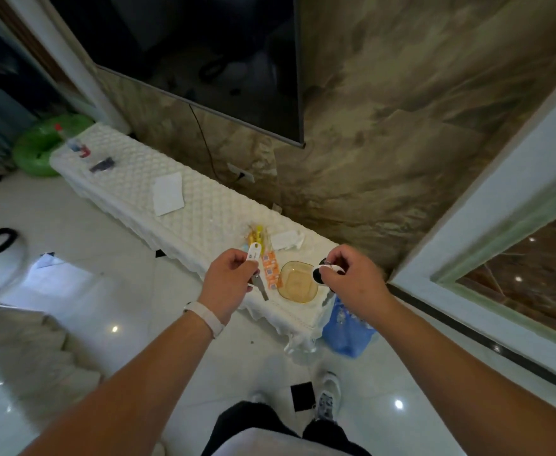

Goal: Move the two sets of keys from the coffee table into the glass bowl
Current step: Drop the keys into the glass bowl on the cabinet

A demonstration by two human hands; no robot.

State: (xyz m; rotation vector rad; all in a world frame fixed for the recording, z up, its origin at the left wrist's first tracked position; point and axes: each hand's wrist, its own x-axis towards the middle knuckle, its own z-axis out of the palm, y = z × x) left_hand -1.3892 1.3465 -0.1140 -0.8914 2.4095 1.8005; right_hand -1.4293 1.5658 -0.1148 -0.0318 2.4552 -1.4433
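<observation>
Item one — glass bowl (298, 282): amber-tinted, empty as far as we can see, standing on the white quilted cover of the desk (184, 225) near its near end. It lies between our two hands and a little beyond and below them.

Item two — left hand (229, 278): grip closed on the first set of keys (257, 273), pinched at a white tag that sticks up above the fingers while a metal key blade hangs down and slightly rightward, its long axis close to vertical. The bowl lies to the right of this grip, near but not under it.

Item three — right hand (349, 274): grip closed on the second set of keys (323, 271), a black-and-white fob held at its ring by fingertips. The fob hangs over the bowl's right rim; whether it touches the glass we cannot tell.

Judgement: the right hand is the nearer, so a short move leftward and a release should land its set. The left set needs a longer carry rightward, with the dangling blade clearing the orange packets (270, 269) beside the bowl.
</observation>
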